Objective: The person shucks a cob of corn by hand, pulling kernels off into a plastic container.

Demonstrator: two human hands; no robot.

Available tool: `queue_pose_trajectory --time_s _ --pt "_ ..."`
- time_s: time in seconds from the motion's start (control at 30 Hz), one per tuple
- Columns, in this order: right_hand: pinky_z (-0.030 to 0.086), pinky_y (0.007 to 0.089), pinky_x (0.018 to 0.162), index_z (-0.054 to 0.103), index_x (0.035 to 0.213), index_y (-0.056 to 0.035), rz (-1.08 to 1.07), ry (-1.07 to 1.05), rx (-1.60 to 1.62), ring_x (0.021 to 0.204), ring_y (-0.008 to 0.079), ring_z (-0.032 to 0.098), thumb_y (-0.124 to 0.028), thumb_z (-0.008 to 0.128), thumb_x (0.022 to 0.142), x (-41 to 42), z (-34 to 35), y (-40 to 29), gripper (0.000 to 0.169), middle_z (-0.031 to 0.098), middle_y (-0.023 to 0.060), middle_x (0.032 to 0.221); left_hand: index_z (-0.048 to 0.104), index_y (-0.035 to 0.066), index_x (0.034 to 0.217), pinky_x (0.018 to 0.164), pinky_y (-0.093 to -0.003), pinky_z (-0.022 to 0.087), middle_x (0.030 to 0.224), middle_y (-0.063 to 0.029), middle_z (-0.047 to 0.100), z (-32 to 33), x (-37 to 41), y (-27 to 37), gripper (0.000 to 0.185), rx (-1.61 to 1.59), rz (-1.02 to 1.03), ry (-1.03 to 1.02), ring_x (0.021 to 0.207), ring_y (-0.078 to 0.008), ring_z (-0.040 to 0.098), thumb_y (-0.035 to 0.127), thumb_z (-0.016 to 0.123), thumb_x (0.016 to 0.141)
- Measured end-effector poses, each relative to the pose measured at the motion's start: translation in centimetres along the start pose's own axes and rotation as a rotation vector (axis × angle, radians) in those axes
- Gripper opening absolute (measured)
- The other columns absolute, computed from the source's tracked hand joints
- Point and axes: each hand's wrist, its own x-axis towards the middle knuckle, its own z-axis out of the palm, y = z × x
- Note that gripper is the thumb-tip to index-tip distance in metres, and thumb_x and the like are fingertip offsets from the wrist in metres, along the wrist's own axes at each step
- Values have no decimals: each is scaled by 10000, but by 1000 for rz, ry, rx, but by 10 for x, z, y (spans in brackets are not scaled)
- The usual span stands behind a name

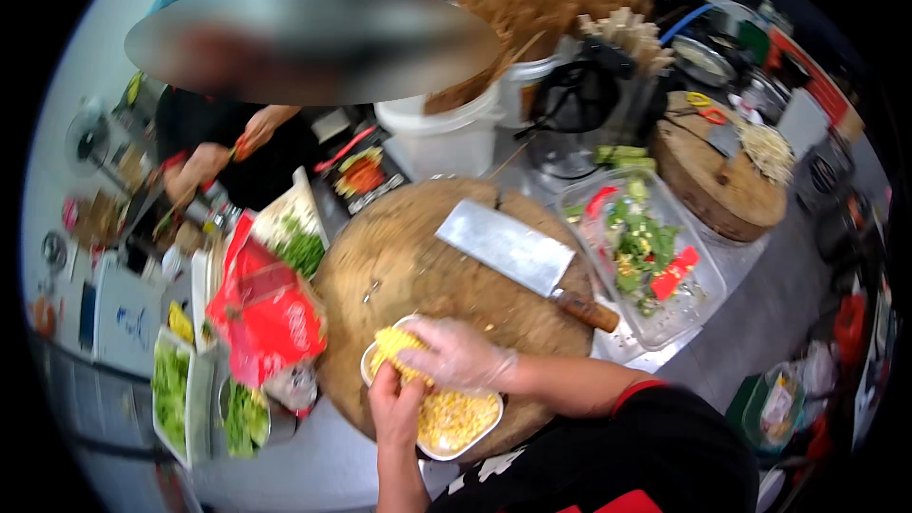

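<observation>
A piece of corn on the cob (390,345) is gripped between my two hands, above a white-rimmed container (454,454). My left hand (396,399) is bare and pinches the corn's lower end. A clear plastic glove covers my right hand (456,355), whose fingers lie on the corn's upper right side. Loose corn kernels (456,419) fill the near part of the container. It rests at the near edge of a round wooden chopping block (399,249). On the block's far right part lies a cleaver (507,245), its wooden handle pointing to the lower right.
Left of the block stand a red bag (267,306), a tray of lettuce (191,399) and a metal pot (274,420). At right are a clear plastic tub of scraps (645,256) and a smaller chopping block (712,192). Across the table, a co-worker's hands (210,160) hold skewered food.
</observation>
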Motion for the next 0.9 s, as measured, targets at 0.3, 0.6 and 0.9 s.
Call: queue_pose_trajectory --time_s 0.3,0.6,0.9 --pt "482 304 514 514 1052 21 233 15 253 610 140 575 -268 510 915 -3 8 8 320 590 123 762 573 -33 1015 603 -233 499 884 -63 612 -1 4 -10 266 2 -26 34 707 -109 593 -17 397 816" --pt "450 307 625 542 1003 21 125 82 412 683 153 551 -205 530 902 0 7 10 247 581 87 749 519 -43 1122 673 -250 507 946 -75 605 0 2 0 317 -133 -10 -107 779 -129 601 8 540 810" --pt "429 394 601 549 902 18 94 65 219 672 361 556 -206 546 872 3 0 3 226 566 216 745 532 -55 1107 734 -260 527 1041 -82 582 -4 4 1 312 -60 -92 -116 857 -136 601 -43 524 796"
